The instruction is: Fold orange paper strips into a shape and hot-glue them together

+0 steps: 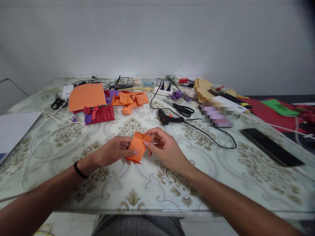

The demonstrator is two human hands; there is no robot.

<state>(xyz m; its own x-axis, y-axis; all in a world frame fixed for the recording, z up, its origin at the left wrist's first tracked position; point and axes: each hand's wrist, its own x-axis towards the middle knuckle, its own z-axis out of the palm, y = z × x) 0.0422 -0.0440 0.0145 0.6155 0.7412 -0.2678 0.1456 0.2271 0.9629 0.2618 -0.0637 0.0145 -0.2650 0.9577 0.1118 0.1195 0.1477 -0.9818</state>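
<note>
A folded orange paper piece is held above the patterned tabletop, its top and bottom edges bent up. My left hand pinches its left side, thumb on the front, a ring on one finger. On the right side, my right hand grips the paper near its upper right corner between thumb and fingers. Beyond my hands lie several folded orange pieces, a row of folded red pieces and a flat orange sheet.
A black glue gun with its cable lies beyond my right hand, beside black scissors. A dark phone rests at the right. A white cable loops at the left. A white power strip stands farther back.
</note>
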